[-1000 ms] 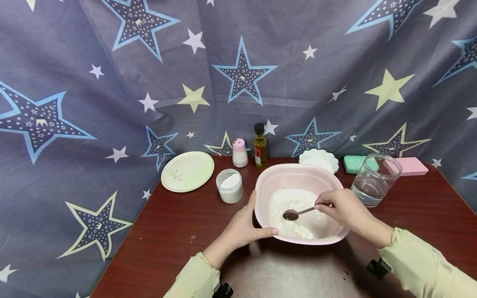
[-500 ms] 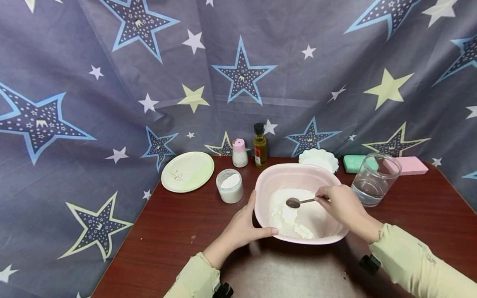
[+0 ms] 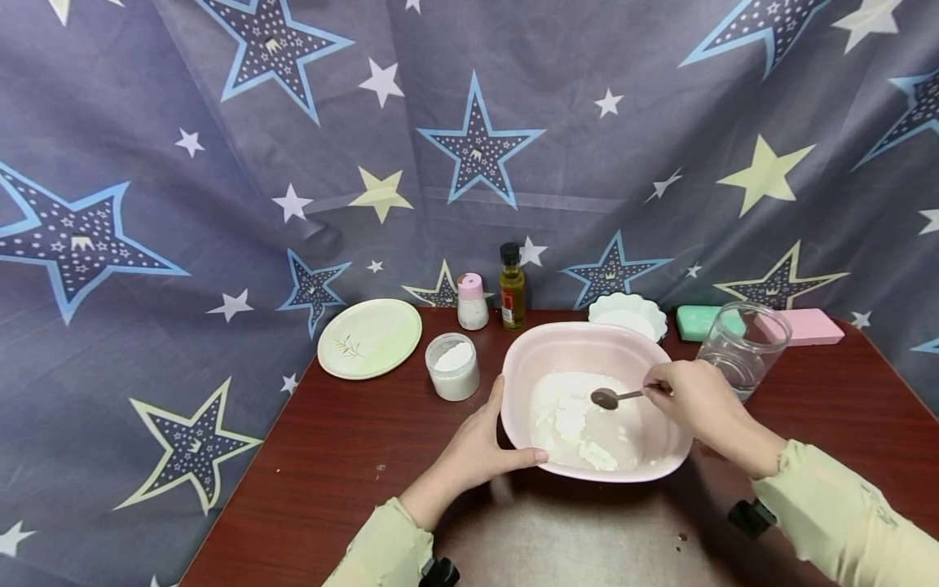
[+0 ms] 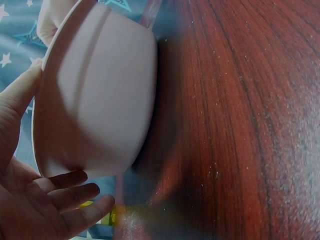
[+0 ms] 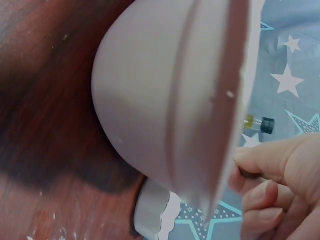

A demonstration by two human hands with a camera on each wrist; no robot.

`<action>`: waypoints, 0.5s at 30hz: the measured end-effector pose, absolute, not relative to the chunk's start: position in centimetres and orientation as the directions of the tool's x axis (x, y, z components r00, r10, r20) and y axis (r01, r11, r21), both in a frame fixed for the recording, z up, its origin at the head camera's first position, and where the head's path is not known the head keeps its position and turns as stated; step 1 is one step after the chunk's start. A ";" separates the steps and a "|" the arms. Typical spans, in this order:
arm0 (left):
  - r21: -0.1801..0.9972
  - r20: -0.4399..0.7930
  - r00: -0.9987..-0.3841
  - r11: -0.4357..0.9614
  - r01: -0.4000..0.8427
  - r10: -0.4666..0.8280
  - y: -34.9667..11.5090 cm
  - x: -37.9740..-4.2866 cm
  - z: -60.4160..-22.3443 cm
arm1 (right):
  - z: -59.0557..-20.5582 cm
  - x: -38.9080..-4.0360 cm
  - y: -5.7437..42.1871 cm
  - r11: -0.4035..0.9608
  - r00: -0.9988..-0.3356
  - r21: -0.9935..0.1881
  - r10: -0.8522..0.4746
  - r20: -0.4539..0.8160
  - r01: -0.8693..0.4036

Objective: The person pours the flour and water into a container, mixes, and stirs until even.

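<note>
A pink basin stands on the table with white powder and cloudy liquid in its bottom. My left hand grips its left front corner, thumb on the front rim and fingers along the side. In the left wrist view several fingertips spread beside the basin's outer wall. My right hand pinches the handle end of a small dark spoon between thumb and fingers. The spoon's bowl is over the mixture, inside the basin. In the right wrist view the basin hides most of the spoon.
Left of the basin stand a jar of white powder and a plate. Behind are a pink-capped shaker, an oil bottle and a scalloped white dish. A glass of water, a green block and a pink block are at right.
The spoon has moved up from the basin's middle, then rightward with my right hand. Powder at the centre shows more now. My left hand has kept its place.
</note>
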State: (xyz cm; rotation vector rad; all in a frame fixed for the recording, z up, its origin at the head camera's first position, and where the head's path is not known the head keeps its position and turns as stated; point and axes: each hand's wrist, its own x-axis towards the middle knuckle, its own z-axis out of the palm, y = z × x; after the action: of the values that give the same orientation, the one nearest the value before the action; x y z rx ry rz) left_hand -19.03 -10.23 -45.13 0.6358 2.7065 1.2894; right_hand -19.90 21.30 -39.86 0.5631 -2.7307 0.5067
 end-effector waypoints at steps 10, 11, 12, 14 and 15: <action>0.757 0.117 -0.910 0.557 0.341 0.398 -10.2 -18.9 -45.1 | -38.7 -18.8 22.8 0.841 -0.907 -0.347 -0.354 0.227 -0.416; 0.757 0.119 -0.910 0.556 0.342 0.397 -10.2 -18.9 -45.0 | -38.6 -18.7 22.9 0.839 -0.908 -0.351 -0.360 0.216 -0.416; 0.757 0.120 -0.910 0.556 0.343 0.397 -10.2 -18.9 -45.0 | -38.6 -18.6 22.9 0.837 -0.909 -0.357 -0.364 0.202 -0.415; 0.757 0.120 -0.911 0.557 0.341 0.395 -10.2 -18.9 -45.0 | -38.5 -18.4 23.0 0.829 -0.910 -0.375 -0.374 0.181 -0.416; 0.758 0.119 -0.911 0.556 0.340 0.395 -10.2 -18.9 -45.0 | -38.5 -18.2 23.0 0.824 -0.909 -0.384 -0.380 0.171 -0.417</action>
State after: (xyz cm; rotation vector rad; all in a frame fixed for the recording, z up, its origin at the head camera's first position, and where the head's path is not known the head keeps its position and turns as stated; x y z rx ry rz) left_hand -18.89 -10.20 -45.00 0.6415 2.7138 1.2999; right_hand -18.25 22.96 -38.47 0.6391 -2.9163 0.6451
